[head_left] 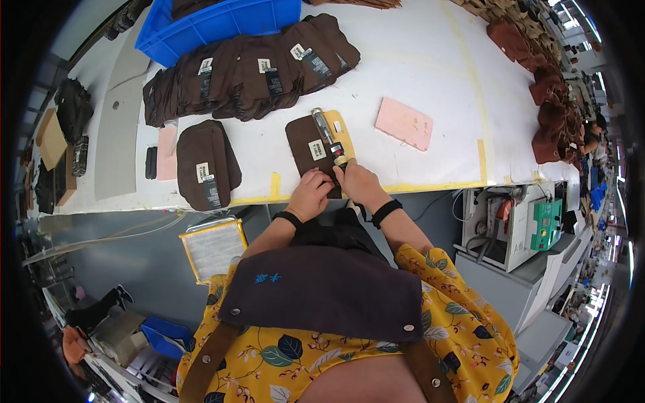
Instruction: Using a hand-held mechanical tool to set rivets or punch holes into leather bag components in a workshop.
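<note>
A dark brown fabric piece (301, 138) with a small pale label lies near the table's front edge, a yellow piece (336, 123) showing along its right side. My left hand (311, 194) has its fingers bent and pressed together on the fabric's near edge. In my closed right hand (361, 184) is a slim hand tool (323, 127) with a silver metal barrel and a black and red section. Its barrel points away from me over the brown and yellow pieces. What the fingertips pinch is partly hidden.
Brown labelled pieces (252, 77) lie in overlapping stacks before a blue bin (222, 27). A smaller brown stack (205, 158) is at left, a pink pad (404, 123) at right. Reddish-brown bundles (554, 107) line the far right. Below the table stands a green device (545, 225).
</note>
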Available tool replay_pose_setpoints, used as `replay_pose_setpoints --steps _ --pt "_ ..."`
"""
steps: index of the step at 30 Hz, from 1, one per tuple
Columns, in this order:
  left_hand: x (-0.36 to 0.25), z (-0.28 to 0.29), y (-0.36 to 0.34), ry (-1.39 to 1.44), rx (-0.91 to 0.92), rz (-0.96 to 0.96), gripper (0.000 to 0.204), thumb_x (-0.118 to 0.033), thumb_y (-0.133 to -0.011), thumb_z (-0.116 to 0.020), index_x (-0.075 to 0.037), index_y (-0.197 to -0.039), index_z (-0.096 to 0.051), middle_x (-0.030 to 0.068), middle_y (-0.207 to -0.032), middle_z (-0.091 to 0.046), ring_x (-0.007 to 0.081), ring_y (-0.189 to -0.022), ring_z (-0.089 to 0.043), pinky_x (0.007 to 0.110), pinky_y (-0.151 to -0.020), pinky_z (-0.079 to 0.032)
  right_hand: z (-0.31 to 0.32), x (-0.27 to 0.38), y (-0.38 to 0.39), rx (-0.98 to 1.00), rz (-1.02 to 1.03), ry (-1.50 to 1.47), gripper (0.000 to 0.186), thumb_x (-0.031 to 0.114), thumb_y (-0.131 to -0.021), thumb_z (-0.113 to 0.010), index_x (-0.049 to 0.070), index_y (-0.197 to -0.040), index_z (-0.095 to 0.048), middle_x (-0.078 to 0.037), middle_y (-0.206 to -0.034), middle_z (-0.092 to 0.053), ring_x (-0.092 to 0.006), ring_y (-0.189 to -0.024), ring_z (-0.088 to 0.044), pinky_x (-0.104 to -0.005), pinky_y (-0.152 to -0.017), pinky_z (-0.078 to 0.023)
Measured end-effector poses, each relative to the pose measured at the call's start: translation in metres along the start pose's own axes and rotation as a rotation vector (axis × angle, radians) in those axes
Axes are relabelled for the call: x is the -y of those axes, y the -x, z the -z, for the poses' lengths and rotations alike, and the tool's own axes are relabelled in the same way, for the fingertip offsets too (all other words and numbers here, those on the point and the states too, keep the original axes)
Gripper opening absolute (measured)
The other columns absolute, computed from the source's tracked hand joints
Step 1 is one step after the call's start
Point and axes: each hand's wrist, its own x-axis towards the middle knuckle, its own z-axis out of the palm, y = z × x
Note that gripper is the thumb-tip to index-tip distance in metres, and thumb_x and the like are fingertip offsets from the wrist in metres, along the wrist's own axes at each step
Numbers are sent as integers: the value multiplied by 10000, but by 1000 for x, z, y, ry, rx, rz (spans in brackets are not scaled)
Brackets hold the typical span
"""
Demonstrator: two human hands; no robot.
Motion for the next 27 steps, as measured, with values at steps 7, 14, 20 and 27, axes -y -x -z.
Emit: replay_pose_setpoints --steps 7,14,20,27 --pt "2 -3 3 39 -52 15 364 28 -633 -690 -59 -982 -632 96 -1039 -569 346 -1062 -547 486 -1049 -434 9 -16 94 121 -79 27 483 443 -987 -499 -39 -999 -530 -263 -827 -676 -454 -807 -665 -523 -724 -531" --pt "2 -2 0 40 -71 -14 314 45 -668 -670 -65 -960 -635 85 -1008 -572 345 -1039 -551 477 -1048 -447 17 -16 138 261 -198 42 453 425 -993 -495 -27 -976 -512 -255 -804 -676 -459 -768 -659 -527 -695 -530" --pt "3 -1 4 31 -30 -3 337 28 -643 -663 -52 -968 -634 99 -1037 -564 345 -1081 -535 477 -1070 -430 7 -7 85 131 -107 20 458 426 -983 -513 -30 -949 -529 -261 -801 -673 -458 -771 -661 -526 -699 -531" --pt "1 -2 2 26 0 2 381 16 -610 -666 -42 -984 -626 115 -1060 -556 346 -1098 -525 488 -1088 -413 0 5 -12 -18 -41 -56 502 435 -991 -505 -56 -889 -533 -285 -780 -645 -474 -778 -647 -535 -696 -516"
